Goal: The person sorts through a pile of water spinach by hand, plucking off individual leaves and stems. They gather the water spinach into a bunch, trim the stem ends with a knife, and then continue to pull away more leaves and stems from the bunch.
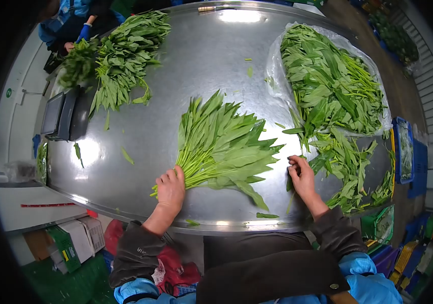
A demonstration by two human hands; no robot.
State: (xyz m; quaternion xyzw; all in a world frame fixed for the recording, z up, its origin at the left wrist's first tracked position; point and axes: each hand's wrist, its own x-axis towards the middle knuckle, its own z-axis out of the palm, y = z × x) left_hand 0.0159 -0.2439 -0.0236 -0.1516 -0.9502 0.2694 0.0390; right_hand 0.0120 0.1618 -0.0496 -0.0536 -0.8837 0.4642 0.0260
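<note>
My left hand [170, 191] is wrapped round the stems of a fanned bunch of long green leaves [226, 147], which lies on the metal table [216, 50] with its leaves pointing up and to the right. To the right of the bunch, my right hand [302, 177] is bent, with thumb and fingers close together; whatever is between them is too small to make out. Just beyond it lie loose leafy stems [348, 167]. Behind these, a large heap of the same greens [333, 81] rests on a clear plastic bag [275, 66].
At the far left are stacked bunches [130, 50] and a dark scale-like device [58, 115]. A co-worker's blue-gloved hand [84, 33] is beside a smaller bunch [78, 63]. A knife [216, 8] lies at the far edge; crates [403, 152] stand right.
</note>
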